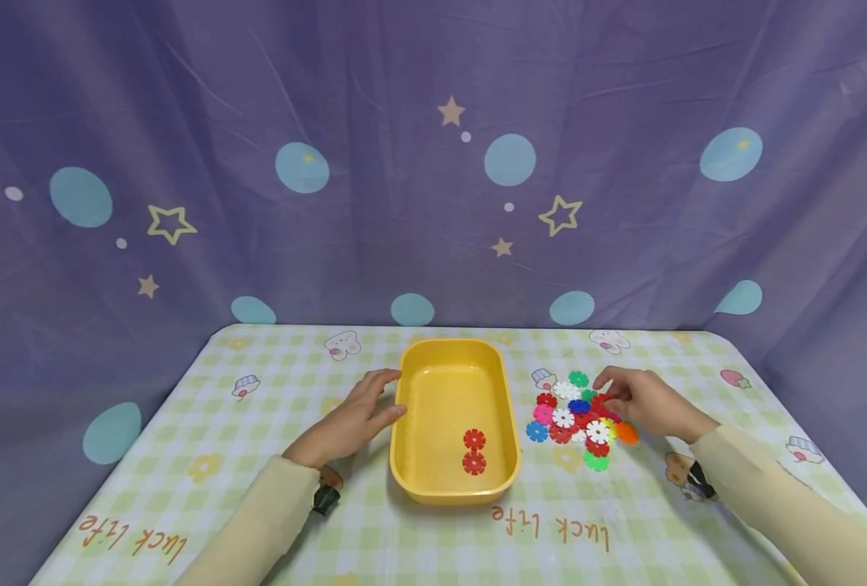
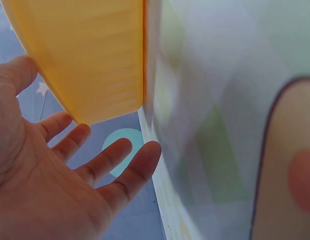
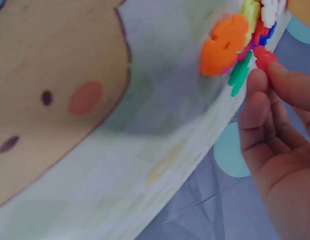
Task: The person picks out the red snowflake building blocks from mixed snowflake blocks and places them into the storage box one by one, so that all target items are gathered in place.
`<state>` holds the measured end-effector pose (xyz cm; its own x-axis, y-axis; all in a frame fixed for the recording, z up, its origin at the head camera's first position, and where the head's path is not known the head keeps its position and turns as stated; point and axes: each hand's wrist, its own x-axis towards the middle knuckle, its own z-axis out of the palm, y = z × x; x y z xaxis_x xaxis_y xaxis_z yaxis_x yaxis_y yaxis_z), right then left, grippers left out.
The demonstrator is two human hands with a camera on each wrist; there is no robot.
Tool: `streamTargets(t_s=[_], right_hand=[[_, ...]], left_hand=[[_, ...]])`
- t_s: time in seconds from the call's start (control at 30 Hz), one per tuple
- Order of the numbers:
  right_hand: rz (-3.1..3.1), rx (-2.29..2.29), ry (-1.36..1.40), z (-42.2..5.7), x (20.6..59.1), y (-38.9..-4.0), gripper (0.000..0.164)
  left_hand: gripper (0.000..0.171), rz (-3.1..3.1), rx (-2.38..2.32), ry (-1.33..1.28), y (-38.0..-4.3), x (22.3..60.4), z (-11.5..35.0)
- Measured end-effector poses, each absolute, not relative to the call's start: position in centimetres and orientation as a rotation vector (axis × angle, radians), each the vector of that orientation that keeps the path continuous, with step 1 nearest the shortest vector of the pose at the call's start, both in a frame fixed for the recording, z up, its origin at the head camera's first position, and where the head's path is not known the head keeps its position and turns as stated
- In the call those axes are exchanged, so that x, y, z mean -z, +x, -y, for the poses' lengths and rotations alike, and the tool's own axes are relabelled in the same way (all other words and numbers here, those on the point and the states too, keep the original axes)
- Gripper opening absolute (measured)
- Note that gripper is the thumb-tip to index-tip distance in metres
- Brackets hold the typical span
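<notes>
A yellow plastic tray (image 1: 440, 399) lies in the middle of the table. Two red snowflake discs (image 1: 475, 464), end to end, are inside it near the front right. My left hand (image 1: 356, 415) is at the tray's left side, thumb and fingertips touching the rim; the left wrist view shows its fingers (image 2: 139, 167) spread and loosely extended. To the right of the tray is a pile of colourful snowflake discs (image 1: 563, 417). My right hand (image 1: 649, 403) is at the pile's right edge. Its thumb and forefinger pinch a red snowflake disc (image 3: 264, 58).
An orange disc (image 1: 627, 432) lies at the pile's right edge, and a blue one (image 1: 537, 431) at its left, near the tray. The checkered tablecloth (image 1: 257, 439) covers the table. Behind stands a purple curtain (image 1: 374, 236) with stars and balloons.
</notes>
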<state>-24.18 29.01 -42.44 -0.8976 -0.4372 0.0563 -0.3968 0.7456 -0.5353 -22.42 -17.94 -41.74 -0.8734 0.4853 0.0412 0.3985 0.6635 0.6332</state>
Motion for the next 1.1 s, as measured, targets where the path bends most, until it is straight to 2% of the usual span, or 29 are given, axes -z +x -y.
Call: streamTargets(t_s=[0.23, 0.43, 0.63, 0.83, 1.1], right_hand=[[-2.885, 0.989, -0.902, -26.6, 40.9, -24.3, 0.023], [-2.805, 1.081, -1.189, -22.3, 38.7, -24.0, 0.024], [-2.66, 1.088, -1.348, -17.7, 38.2, -24.5, 0.023], [-2.605, 0.989, -1.417, -14.2, 38.7, -25.6, 0.019], [-2.56, 0.791, -1.317, -11.5, 39.8, -27.2, 0.015]], left_hand=[[0.06, -2.747, -0.997, 0.726, -22.5, 41.8, 18.2], [0.062, -2.741, -0.997, 0.718, -22.5, 41.8, 18.3], [0.062, -2.742, -0.999, 0.712, -22.6, 41.8, 18.3], [0.062, -2.744, -0.989, 0.709, -22.6, 41.8, 18.3], [0.062, -2.745, -0.995, 0.72, -22.5, 41.7, 18.1]])
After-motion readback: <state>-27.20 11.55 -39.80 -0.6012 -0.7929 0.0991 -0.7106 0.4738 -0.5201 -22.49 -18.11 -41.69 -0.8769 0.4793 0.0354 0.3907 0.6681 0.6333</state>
